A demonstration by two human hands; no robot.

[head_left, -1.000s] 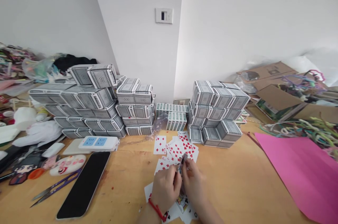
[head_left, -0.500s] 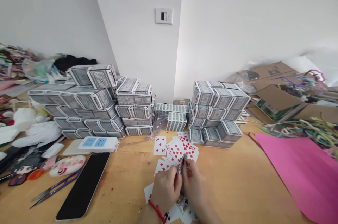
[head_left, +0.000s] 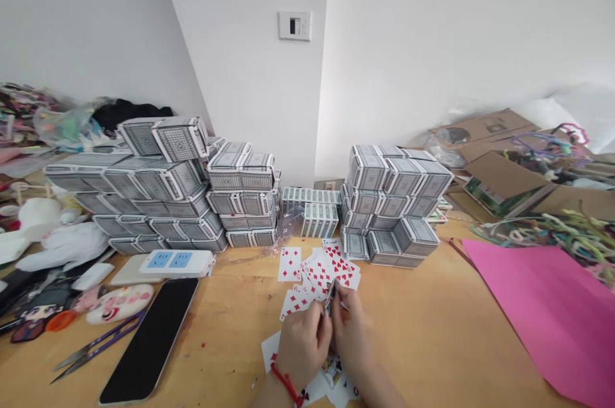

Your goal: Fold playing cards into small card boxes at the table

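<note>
My left hand (head_left: pixel 303 337), with a red cord round its wrist, and my right hand (head_left: pixel 352 331) meet at the front middle of the table. Both have their fingers closed on a playing card (head_left: pixel 330 296), seen nearly edge-on and mostly covered by the fingers. Loose playing cards (head_left: pixel 317 272), red suits face up, lie spread just beyond my hands. More cards (head_left: pixel 332 373) show beneath my wrists, partly hidden by them. A single five of diamonds (head_left: pixel 289 264) lies at the left of the spread.
Stacked blocks of grey-backed cards (head_left: pixel 158 180) stand at left, with another stack (head_left: pixel 398 190) at right. Green-and-white packs (head_left: pixel 319 219) sit between them. A phone (head_left: pixel 151 341), thread snips (head_left: pixel 98 347) and a power strip (head_left: pixel 177 262) lie left; pink paper (head_left: pixel 542 305) lies right.
The camera view has shifted slightly. My hands keep nearly the same pose around the card, and the cards on the table look unmoved.
</note>
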